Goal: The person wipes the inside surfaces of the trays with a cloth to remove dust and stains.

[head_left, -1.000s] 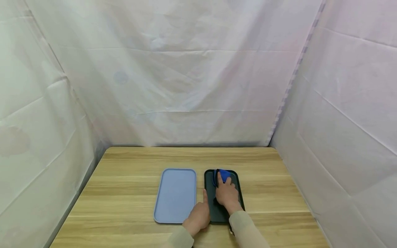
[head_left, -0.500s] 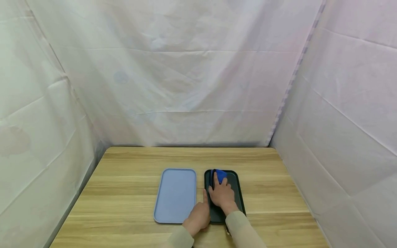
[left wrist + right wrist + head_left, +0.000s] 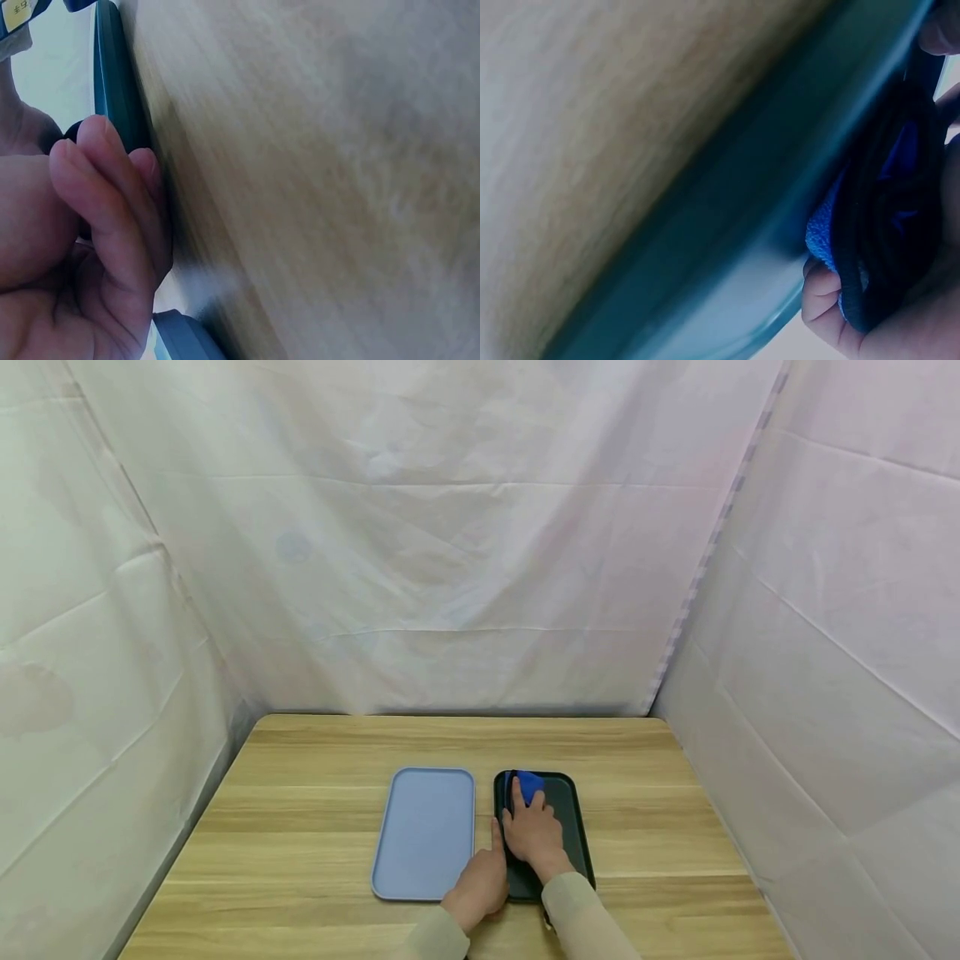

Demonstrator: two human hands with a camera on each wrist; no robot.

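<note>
A dark green rectangular tray (image 3: pixel 572 827) lies on the table, right of the middle. My right hand (image 3: pixel 534 833) presses a folded blue cloth (image 3: pixel 530 783) with black edging onto its far left part. The right wrist view shows the cloth (image 3: pixel 826 225) bunched under the palm, a finger curled at its side, close inside the tray's raised rim. At the tray's near left edge, my left hand (image 3: pixel 482 878) holds the rim, index finger stretched along it. In the left wrist view its other fingers (image 3: pixel 112 202) are bent up against the tray's side.
A light blue tray (image 3: pixel 426 835) lies just left of the green one, with a narrow strip of table between them. The wood-grain table (image 3: pixel 315 827) is enclosed by pale fabric walls (image 3: pixel 480 560) at the back and both sides.
My right hand has slid the cloth leftward across the far part of the green tray, toward its left rim. The left hand and both trays have stayed in place.
</note>
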